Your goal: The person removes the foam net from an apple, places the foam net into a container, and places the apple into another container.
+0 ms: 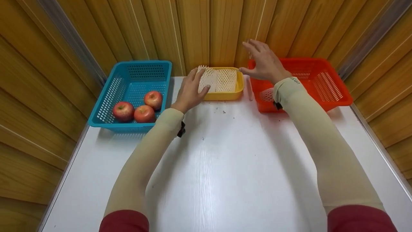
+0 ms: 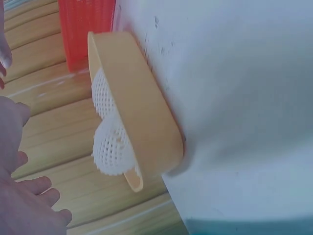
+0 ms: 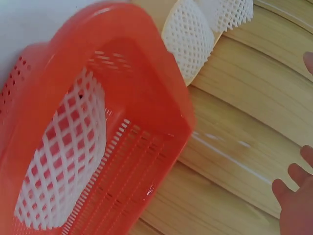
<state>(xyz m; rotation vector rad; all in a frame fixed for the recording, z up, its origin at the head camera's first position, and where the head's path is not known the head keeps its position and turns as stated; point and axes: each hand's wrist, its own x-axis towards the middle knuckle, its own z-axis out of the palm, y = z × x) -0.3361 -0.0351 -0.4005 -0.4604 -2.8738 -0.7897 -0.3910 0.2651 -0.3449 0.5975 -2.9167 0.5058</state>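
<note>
My left hand [image 1: 190,90], fingers spread and holding nothing, hovers at the left end of a yellow tub [image 1: 222,96]. White foam fruit nets [image 1: 226,80] stand in that tub and rise over its rim; the left wrist view shows two rounded net ends [image 2: 115,144] there. Over the left end of a red plastic basket [image 1: 341,96], my right hand [image 1: 265,62] is raised with its fingers apart and nothing in them. Inside this basket lies a foam net [image 3: 63,156] with red showing through its mesh, partly covered by my right wrist in the head view.
At the left stands a blue plastic basket [image 1: 124,128] with three red apples [image 1: 144,114] in its front part. All the containers stand along the back of a white table [image 1: 225,167]. Wooden panel walls [image 1: 193,32] enclose the back and both sides.
</note>
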